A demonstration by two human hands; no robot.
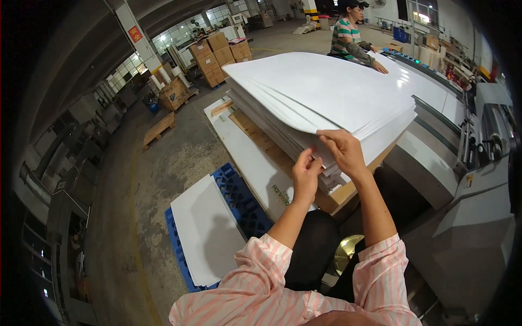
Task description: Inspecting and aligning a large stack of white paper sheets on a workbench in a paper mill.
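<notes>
A tall stack of large white sheets rises in front of me, its near corner toward my body. My right hand pinches the lifted near corner of the top sheets between thumb and fingers. A gap shows under that raised edge, along the left side. Just below and to the left, my left hand is beside the stack's edge, its fingers loosely bent and apart, with no sheet visible in them. The lower sheets lie slightly uneven at the near corner.
A blue plastic pallet with a smaller white stack is at lower left. Grey machinery stands close on the right. Across the stack, a co-worker rests a hand on white sheeting. Cardboard boxes and a wooden pallet are farther back.
</notes>
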